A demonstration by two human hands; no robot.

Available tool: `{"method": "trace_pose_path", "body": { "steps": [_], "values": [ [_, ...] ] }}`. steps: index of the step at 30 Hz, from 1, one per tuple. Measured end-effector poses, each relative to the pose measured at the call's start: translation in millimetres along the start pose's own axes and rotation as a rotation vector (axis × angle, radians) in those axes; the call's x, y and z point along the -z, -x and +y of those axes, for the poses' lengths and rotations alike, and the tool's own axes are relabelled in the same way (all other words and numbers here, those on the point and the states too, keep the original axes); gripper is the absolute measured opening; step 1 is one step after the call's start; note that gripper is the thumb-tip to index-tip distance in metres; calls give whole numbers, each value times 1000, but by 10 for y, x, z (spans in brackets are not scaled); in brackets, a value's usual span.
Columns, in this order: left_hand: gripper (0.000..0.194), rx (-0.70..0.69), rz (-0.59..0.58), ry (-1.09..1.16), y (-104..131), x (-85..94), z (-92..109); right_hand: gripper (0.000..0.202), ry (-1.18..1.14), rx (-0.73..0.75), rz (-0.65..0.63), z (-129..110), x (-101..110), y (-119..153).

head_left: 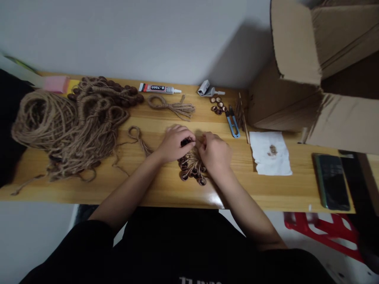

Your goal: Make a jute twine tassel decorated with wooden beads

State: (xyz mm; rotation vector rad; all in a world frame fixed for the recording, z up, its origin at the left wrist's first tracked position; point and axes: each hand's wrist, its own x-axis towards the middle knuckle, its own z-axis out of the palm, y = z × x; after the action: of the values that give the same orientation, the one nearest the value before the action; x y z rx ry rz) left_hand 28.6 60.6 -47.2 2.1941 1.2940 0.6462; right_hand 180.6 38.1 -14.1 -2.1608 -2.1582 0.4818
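Observation:
Both hands meet at the middle of the wooden table over a bundle of twine cords (194,161) with dark brown, round, nutshell-like pieces (184,176) at the cord ends. My left hand (175,144) is closed, thumb and fingers pinching one dark brown shell piece (186,141). My right hand (216,154) is closed in a pinch just to its right, on a thin twine cord (197,141) between the hands. The fingertips partly hide the cord's end. Left of my left hand lies a looped twine cord (135,133).
A heap of twine (89,134) fills the left. Along the back lie a glue tube (158,88), a twine bundle (168,104), a crumpled tube (207,90), several shell pieces (218,104) and blue thread snips (233,123). Rightward are a stained tissue (271,163), cardboard box (278,94) and phone (331,181).

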Motion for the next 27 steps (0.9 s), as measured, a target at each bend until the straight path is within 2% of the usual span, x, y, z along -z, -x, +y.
{"method": "trace_pose_path", "body": {
  "steps": [4, 9, 12, 27],
  "values": [
    [13, -27, 6, 1, 8, -9, -14, 24, -115, 9, 24, 60, -14, -39],
    [19, -59, -8, -21, 31, -31, 8, 24, -490, 33, -20, 185, -25, -118],
    [19, -69, -17, -32, 40, -45, 29, 25, -639, 46, -36, 211, -41, -142],
    [20, -92, 50, 55, 37, -66, 25, 14, -655, 66, -55, 253, -58, -176]
  ]
}}
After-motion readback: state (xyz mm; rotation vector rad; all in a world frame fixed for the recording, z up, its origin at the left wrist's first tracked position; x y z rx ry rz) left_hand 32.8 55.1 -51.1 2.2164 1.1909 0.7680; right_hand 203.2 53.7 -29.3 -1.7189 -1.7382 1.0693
